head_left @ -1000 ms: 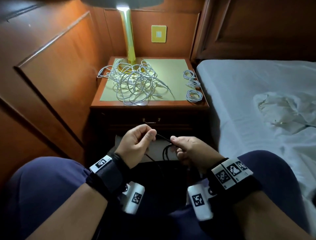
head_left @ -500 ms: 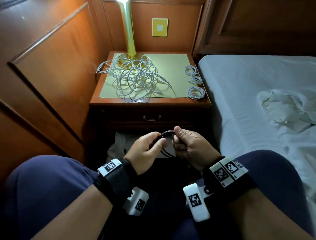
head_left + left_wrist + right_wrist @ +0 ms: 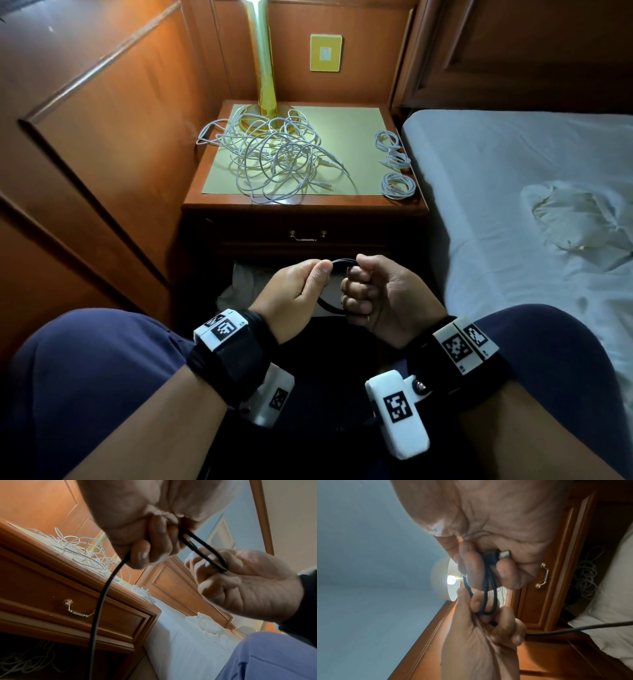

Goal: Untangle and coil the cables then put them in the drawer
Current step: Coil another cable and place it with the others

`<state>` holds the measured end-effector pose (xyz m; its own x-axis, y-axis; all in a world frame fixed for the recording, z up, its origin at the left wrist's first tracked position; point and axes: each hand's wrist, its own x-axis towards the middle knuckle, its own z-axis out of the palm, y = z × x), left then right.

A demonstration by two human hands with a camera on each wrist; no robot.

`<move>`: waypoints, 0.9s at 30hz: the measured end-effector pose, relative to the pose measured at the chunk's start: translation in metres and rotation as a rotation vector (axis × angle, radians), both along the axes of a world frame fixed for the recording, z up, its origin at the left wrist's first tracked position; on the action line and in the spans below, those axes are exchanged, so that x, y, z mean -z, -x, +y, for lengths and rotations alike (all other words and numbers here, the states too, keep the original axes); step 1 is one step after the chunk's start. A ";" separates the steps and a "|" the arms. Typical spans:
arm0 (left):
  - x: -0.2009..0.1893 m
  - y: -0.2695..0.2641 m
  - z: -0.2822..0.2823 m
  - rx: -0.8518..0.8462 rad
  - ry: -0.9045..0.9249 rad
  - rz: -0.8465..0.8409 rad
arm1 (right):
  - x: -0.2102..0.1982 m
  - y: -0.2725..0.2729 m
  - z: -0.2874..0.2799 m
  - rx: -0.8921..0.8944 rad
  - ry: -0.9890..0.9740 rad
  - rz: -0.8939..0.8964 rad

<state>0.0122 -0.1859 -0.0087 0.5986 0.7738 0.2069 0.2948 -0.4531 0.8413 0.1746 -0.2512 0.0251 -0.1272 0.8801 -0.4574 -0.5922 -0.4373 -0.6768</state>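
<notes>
Right now, from the head view, I have my left hand and right hand close together above my lap, in front of the nightstand, with a black cable bridging them: the left thumb and forefinger pinch it, and the right fingers are curled around small loops of it. On the nightstand top a loose tangle of white cables sprawls around the base of the brass lamp toward the left and front edge, while two small coiled white cables sit along the right edge beside the bed. The drawer below is closed, so nothing has gone in yet. From the left wrist view, my left fingers are clamped on the black cable, whose free length hangs straight down past the drawer handle, and a narrow loop runs across to the right hand, whose fingers close on its far end. From the right wrist view, two or three strands lie side by side under my right fingers, a dark plug is tucked against the palm, and the tail leaves sideways from the left hand. I judge this cable light, supple but slightly springy, with a smooth jacket that could slip, so loops will want to open if my grip loosens. I would keep holding the bundle at one point with the right hand and feed slack with the left, gripping the jacket, not the plug.
</notes>
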 end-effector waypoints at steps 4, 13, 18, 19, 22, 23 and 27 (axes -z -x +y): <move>-0.002 -0.001 0.005 -0.043 0.116 -0.062 | -0.001 0.005 0.002 0.020 -0.015 -0.018; -0.001 0.038 0.039 -0.290 0.046 -0.027 | -0.005 -0.041 0.001 0.391 -0.053 0.060; -0.004 0.052 0.041 -0.540 -0.108 0.217 | -0.004 -0.044 -0.006 0.446 -0.107 -0.075; -0.004 0.048 0.035 -0.521 -0.154 0.267 | -0.003 -0.041 -0.005 0.441 -0.134 -0.107; 0.002 0.028 0.012 -0.293 -0.316 0.245 | 0.000 -0.030 -0.004 0.423 -0.247 -0.303; 0.002 0.021 0.005 -0.196 -0.338 0.202 | 0.002 -0.026 -0.004 0.419 -0.287 -0.445; -0.004 0.005 -0.017 0.094 -0.231 0.054 | 0.008 -0.019 -0.010 0.360 -0.406 -0.996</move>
<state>0.0074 -0.2032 -0.0044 0.6805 0.6503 0.3378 0.2844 -0.6592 0.6961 0.1931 -0.2609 0.0172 0.4242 0.8983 0.1145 0.2428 0.0090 -0.9700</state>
